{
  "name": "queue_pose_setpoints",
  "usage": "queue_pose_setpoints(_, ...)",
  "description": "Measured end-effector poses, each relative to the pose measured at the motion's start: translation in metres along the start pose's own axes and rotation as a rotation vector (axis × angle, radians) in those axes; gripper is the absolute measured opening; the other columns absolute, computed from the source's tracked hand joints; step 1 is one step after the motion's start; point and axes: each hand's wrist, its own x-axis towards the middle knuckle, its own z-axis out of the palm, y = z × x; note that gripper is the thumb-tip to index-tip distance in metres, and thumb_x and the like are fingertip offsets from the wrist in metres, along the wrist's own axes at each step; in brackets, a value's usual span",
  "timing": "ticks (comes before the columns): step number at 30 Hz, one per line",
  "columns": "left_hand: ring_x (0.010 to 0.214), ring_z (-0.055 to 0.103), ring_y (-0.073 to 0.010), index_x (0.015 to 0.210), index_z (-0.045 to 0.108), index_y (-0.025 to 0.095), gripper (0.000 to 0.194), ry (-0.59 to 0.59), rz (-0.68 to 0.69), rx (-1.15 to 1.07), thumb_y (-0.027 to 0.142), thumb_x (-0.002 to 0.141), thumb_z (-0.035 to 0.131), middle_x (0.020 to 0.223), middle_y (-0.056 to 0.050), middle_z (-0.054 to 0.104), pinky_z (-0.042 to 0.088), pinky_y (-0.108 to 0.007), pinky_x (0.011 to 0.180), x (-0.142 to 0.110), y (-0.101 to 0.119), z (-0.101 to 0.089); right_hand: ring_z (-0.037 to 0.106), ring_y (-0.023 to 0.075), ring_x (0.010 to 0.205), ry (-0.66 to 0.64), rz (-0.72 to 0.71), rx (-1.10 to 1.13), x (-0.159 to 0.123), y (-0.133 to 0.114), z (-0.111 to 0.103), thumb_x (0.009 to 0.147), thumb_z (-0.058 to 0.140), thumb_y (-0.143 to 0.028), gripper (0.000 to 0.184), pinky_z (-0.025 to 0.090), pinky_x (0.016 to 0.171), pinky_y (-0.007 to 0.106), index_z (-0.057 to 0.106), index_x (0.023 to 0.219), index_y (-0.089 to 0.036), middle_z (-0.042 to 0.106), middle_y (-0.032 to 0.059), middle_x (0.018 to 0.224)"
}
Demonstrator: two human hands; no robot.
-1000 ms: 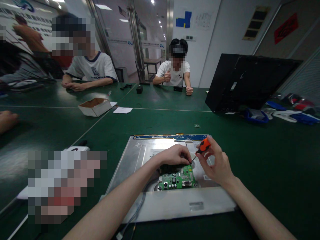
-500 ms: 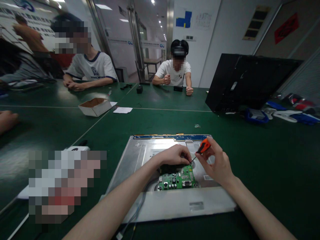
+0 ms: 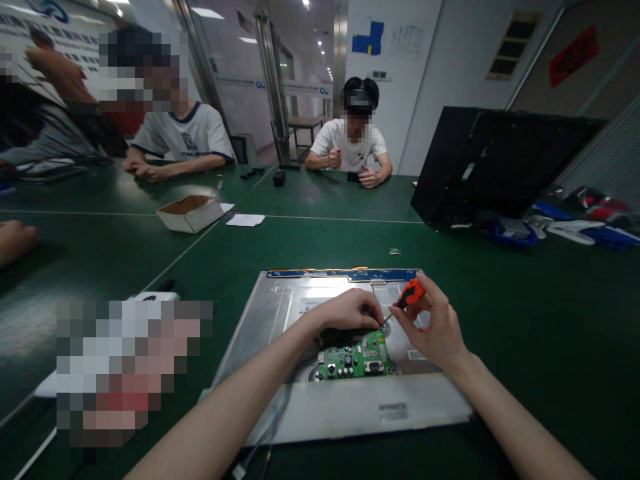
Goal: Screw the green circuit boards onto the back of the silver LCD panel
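An orange-and-black screwdriver (image 3: pixel 411 293) is held in the fingers of my right hand (image 3: pixel 439 328). Its thin shaft slants down to the left, the tip at the upper right corner of a green circuit board (image 3: pixel 354 359). Beside the tip, my left hand (image 3: pixel 356 309) has its fingers curled and pinched together above the board's far edge; what they grip, if anything, is hidden. The board sits on the metal back of a flat display panel (image 3: pixel 255 320), which has a blue strip board (image 3: pixel 345 275) along its far edge. Thin cables (image 3: pixel 277 417) run from under my left forearm.
On the green table (image 3: pixel 325 240) stand an open white box (image 3: pixel 189 215) and, at right, a large black monitor (image 3: pixel 495 167) with blue-and-white gloves (image 3: pixel 580 230) near it. A small clear bag (image 3: pixel 395 252) lies beyond the panel. Two people (image 3: pixel 350 143) (image 3: pixel 185 130) sit opposite.
The screwdriver handle has turned slightly in my right fingers; its tip stays in place. My left hand has not moved. Across the table, a person's hand has shifted to a small black object.
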Motion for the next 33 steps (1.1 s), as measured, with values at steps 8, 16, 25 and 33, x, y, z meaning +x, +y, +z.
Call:
queue_pose_setpoints(8,0.076,0.062,-0.0145,0.080,0.071,0.014,0.009,-0.012,-0.024,-0.039,0.007,0.075,0.069,0.080,-0.001,0.068,0.046,-0.024,0.072,-0.0005,0.0013,0.0003,0.064,0.0146,0.059,-0.053,0.024,0.128,0.0014,-0.0029,-0.0009,0.090,0.052,-0.013,0.073,0.057,0.050,0.028,0.014,0.151,-0.024,0.066,0.0036,0.086)
queue_pose_setpoints(16,0.075,0.061,-0.0140,0.081,0.072,0.016,0.011,-0.013,-0.004,-0.005,0.008,0.075,0.071,0.079,0.000,0.067,0.044,-0.023,0.069,-0.0007,0.0010,-0.0010,0.057,0.0124,0.047,0.005,0.026,0.049,-0.0020,0.0008,0.0021,0.088,0.061,-0.023,0.075,0.050,0.041,0.022,0.018,0.150,-0.027,0.058,-0.0055,0.067)
queue_pose_setpoints(25,0.076,0.061,-0.0141,0.080,0.072,0.015,0.010,-0.010,-0.003,-0.015,0.007,0.074,0.070,0.079,0.000,0.067,0.046,-0.024,0.072,-0.0006,-0.0018,0.0003,0.063,0.0144,0.056,-0.052,0.016,0.112,0.0010,-0.0036,0.0000,0.090,0.052,-0.014,0.071,0.055,0.048,0.027,0.015,0.151,-0.023,0.064,0.0007,0.077)
queue_pose_setpoints(33,0.076,0.060,-0.0135,0.081,0.072,0.015,0.010,-0.007,0.001,0.000,0.007,0.075,0.069,0.079,0.000,0.067,0.045,-0.023,0.072,-0.0014,0.0012,-0.0006,0.057,0.0123,0.046,-0.001,0.007,0.022,-0.0020,0.0012,0.0016,0.090,0.060,-0.027,0.074,0.049,0.040,0.023,0.017,0.149,-0.026,0.058,-0.0046,0.068)
